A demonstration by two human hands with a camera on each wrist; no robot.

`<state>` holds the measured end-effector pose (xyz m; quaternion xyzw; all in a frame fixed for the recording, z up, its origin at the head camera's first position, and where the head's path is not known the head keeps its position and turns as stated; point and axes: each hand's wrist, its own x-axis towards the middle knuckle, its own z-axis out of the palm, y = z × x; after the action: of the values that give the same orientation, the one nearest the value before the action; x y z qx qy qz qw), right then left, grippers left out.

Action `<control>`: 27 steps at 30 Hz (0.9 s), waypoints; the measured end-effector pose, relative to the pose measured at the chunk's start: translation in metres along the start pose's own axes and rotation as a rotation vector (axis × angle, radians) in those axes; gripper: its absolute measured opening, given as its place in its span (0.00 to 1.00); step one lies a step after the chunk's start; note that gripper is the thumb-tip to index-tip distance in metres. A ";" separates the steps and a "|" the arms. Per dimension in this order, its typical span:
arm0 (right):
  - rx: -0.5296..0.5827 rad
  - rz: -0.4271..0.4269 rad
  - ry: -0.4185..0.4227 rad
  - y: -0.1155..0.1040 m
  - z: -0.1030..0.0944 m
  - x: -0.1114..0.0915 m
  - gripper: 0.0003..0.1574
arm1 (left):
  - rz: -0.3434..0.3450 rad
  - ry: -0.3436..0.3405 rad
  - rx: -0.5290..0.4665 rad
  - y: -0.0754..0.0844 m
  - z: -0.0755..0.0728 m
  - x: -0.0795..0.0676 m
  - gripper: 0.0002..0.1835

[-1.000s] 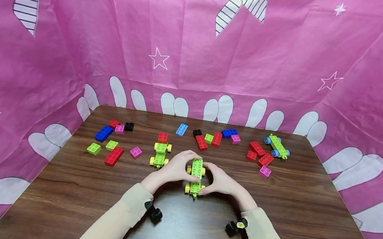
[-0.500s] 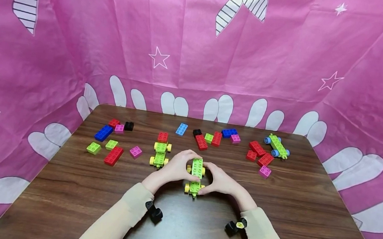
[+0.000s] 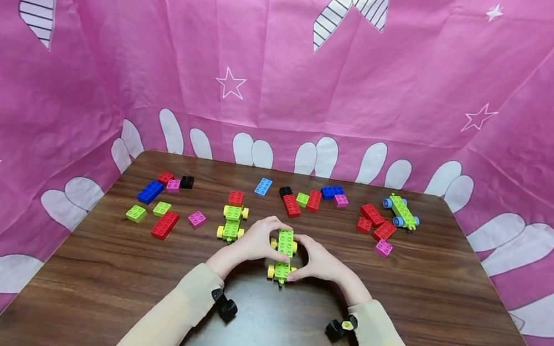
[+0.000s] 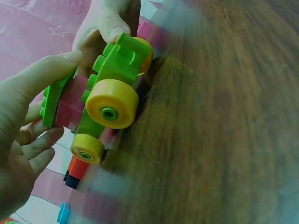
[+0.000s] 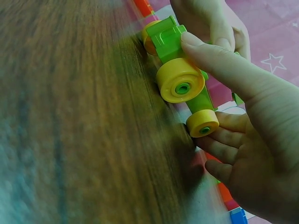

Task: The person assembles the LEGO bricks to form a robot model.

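The wheeled base (image 3: 282, 272) stands between my two hands, on the surface (image 3: 425, 298), its long side running away from me. On its far half sits a pink brick (image 4: 72, 103), seen only from the wrists, with a green top brick (image 3: 285, 239) over that. The left wrist view doesn't tell me whether the top brick is fully seated.

My left hand (image 3: 256, 242) is curved in a wide C, pinching the top brick lengthwise, thumb at the near end and fingers at the far one. My right hand (image 3: 321, 261) makes a similar C around the base: thumb on its near end, fingers by the far right wheel (image 5: 202, 123). How firmly it grips, I can't tell.

To do this well, I'd brace the base with the right hand so it can't roll, line up the top brick's edges with the pink brick, then press straight down evenly at both ends; pressing one end alone would probably rock the brick off.

Just beyond my left hand, to its left, is a second yellow-wheeled base (image 3: 231, 231), a red brick (image 3: 235, 197) at its far end. A blue-wheeled base (image 3: 403, 212) lies well off, beyond and right of my right hand.
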<state>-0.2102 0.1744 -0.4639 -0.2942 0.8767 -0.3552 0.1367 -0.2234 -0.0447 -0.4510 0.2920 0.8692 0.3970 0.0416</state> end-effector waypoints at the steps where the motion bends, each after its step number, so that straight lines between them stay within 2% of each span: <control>1: 0.000 0.004 0.000 0.000 0.000 0.000 0.60 | -0.003 -0.002 0.001 0.000 0.000 0.001 0.36; 16: 0.002 0.038 -0.009 0.002 -0.001 0.000 0.61 | -0.025 -0.013 -0.015 0.003 -0.002 0.000 0.35; 27: -0.009 0.050 -0.014 -0.001 -0.001 0.000 0.61 | -0.063 -0.048 -0.032 0.008 -0.005 -0.002 0.36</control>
<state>-0.2102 0.1750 -0.4626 -0.2752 0.8844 -0.3457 0.1502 -0.2199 -0.0448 -0.4427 0.2731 0.8702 0.4022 0.0795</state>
